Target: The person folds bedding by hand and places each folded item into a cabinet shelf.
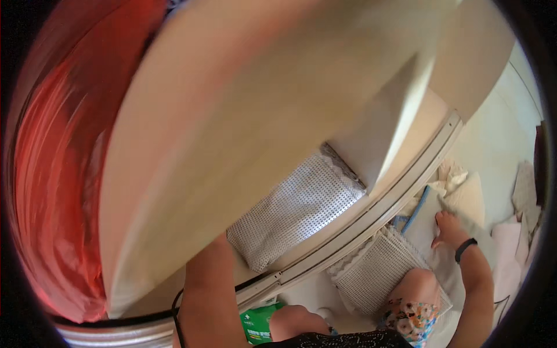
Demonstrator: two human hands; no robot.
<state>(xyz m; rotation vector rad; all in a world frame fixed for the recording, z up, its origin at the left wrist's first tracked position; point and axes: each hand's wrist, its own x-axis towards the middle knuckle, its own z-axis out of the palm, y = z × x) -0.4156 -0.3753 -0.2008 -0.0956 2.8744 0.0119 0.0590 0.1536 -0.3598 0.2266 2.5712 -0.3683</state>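
My right hand [450, 228] lies on a pale grey cloth [435, 204] at the right, its fingers bent against the fabric; whether they grip it cannot be told. My left forearm [211, 282] reaches up from the bottom, and its hand is hidden behind a large, blurred beige panel [243, 108]. Past that panel, a folded white fabric with an open-mesh pattern [300, 204] rests inside a low compartment. A second folded mesh fabric [374, 269] lies outside, beside my knee.
A pale rail [370, 217] edges the compartment. Shiny red plastic [74, 174] fills the far left. A green package [261, 322] is beside my left knee. Cream cloth [468, 195] and pink cloth [507, 248] lie at the right. A thin black cord [175, 309] runs near my left arm.
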